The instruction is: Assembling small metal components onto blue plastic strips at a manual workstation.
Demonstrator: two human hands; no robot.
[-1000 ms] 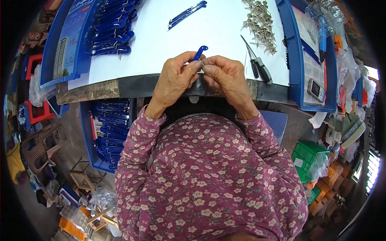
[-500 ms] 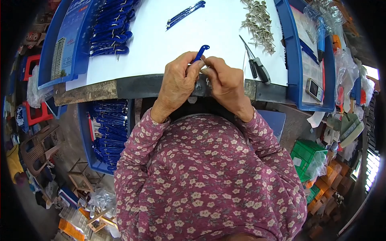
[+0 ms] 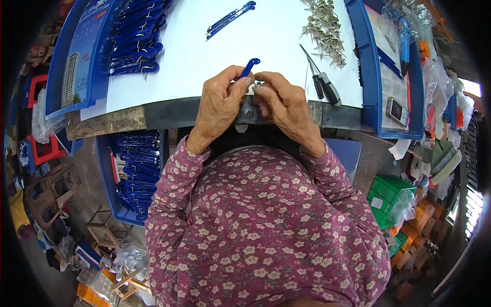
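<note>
My left hand (image 3: 219, 102) is closed in a pinch on a slim blue strip (image 3: 250, 67), whose rounded end with small holes sticks up past the fingers. Close beside it, the fingertips of my right hand (image 3: 289, 105) pinch a small silvery metal piece (image 3: 257, 84), partly hidden by the fingers. Both hands are over the table's near edge, just above a dark metal fitting (image 3: 246, 113). Beyond them, a few similar blue strips (image 3: 230, 21) lie on the white sheet. A heap of silvery metal pieces with thin stems (image 3: 326, 31) lies at the far right.
Many blue strips (image 3: 135, 41) are piled at the left, next to a blue tray (image 3: 94, 94). On the right lie a pointed tool with dark handles (image 3: 331, 93) and another blue tray (image 3: 375, 102) holding a phone (image 3: 397, 111). Below the table, a blue bin (image 3: 105, 174) holds more strips.
My right fingers have drawn slightly away from the blue strip, and a small metal piece now shows at their tips. The whole view has shifted a little.
</note>
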